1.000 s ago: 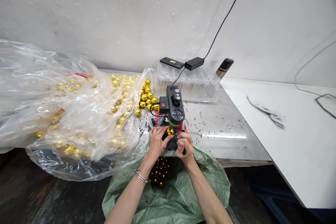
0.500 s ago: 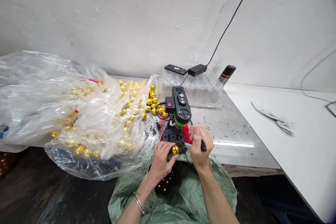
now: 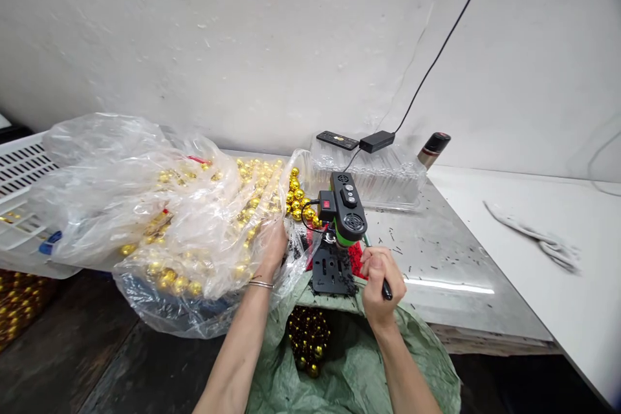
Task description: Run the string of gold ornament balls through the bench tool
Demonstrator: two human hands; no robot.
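My right hand is wrapped round a lever handle, whose black end sticks out below the fist. The lever belongs to a small black and green press on a slotted black base plate. My left hand reaches into the clear plastic bag among shiny gold balls. Plastic film hides its fingers, so I cannot make out a hold. Below the press a green woven sack hangs open, with many gold balls inside.
Behind the press a clear plastic box carries a black power adapter and a dark flat device. A dark can stands beside it. Small black bits litter the metal tabletop. At left is a white basket.
My left hand has left the base plate and moved up and left into the plastic bag; the gold ball at its fingertips is gone from there. My right hand stays on the lever.
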